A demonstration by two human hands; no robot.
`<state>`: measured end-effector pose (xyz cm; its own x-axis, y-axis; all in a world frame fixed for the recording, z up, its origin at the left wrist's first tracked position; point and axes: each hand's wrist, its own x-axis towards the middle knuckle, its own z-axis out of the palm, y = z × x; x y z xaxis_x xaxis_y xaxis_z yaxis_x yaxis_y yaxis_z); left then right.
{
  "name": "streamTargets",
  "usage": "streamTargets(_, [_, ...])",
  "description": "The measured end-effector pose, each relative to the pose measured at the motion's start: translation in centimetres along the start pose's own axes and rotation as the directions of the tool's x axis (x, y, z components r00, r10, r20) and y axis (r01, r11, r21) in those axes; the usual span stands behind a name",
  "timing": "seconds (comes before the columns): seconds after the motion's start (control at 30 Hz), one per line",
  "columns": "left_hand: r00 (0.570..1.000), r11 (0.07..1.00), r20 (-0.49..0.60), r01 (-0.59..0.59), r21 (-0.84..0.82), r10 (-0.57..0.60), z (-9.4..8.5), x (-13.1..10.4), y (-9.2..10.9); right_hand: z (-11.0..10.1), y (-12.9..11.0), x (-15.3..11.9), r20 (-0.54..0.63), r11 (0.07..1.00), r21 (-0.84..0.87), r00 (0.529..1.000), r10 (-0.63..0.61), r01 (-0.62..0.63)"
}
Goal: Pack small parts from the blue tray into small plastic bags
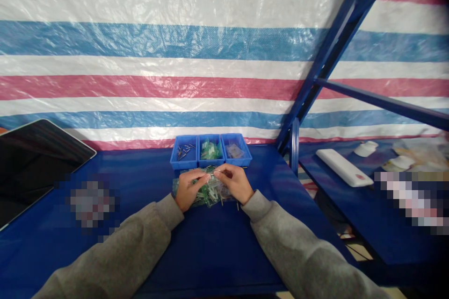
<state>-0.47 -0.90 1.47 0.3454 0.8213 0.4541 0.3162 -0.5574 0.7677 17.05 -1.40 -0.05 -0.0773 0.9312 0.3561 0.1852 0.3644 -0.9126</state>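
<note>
My left hand (189, 189) and my right hand (235, 182) meet over a pile of green and clear plastic packets (210, 195) on the blue table. Thumb and fingers of each hand are pinched together, almost touching the other hand. Something small and pale seems to lie between the fingertips, too small to make out. Thin metal pieces lie at the right edge of the pile. Just beyond my hands are three joined blue bins (184, 165). The left one holds slim metal pieces (182, 153), the middle one green packets (211, 149), the right one clear packets (235, 152).
A dark-screened tablet or monitor (38, 163) lies at the left. Nearer is a blurred-out item (91, 203). A blue metal frame (294, 145) rises at the right, beside another table with a long white box (343, 167). Striped sheeting (157, 46) hangs behind.
</note>
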Motion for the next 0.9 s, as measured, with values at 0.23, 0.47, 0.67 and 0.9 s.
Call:
streamTargets(0.23, [0.995, 0.997, -0.083, 0.053, -0.056, -0.058, 0.4, -0.1, -0.5, -0.4, -0.4, 0.1, 0.074, 0.999, 0.033, 0.997, 0.014, -0.016])
streamTargets(0.47, [0.966, 0.961, -0.182, 0.137, -0.240, -0.184, 0.8, 0.0, -1.1, -2.2, 0.3, 1.4, -0.290, 0.912, 0.391, 0.924, 0.249, -0.123])
streamTargets(0.67, [0.964, 0.958, -0.190, 0.138, -0.250, -0.189, 0.8, 0.0, -1.3, -4.6, 0.7, 2.1, -0.225, 0.808, 0.424, 0.817, 0.531, -0.409])
streamTargets(0.9, [0.972, 0.970, -0.174, 0.122, -0.211, -0.160, 0.8, -0.1, -1.5, -4.8, 0.7, 1.8, -0.379, 0.923, -0.308, 0.920, 0.105, -0.232])
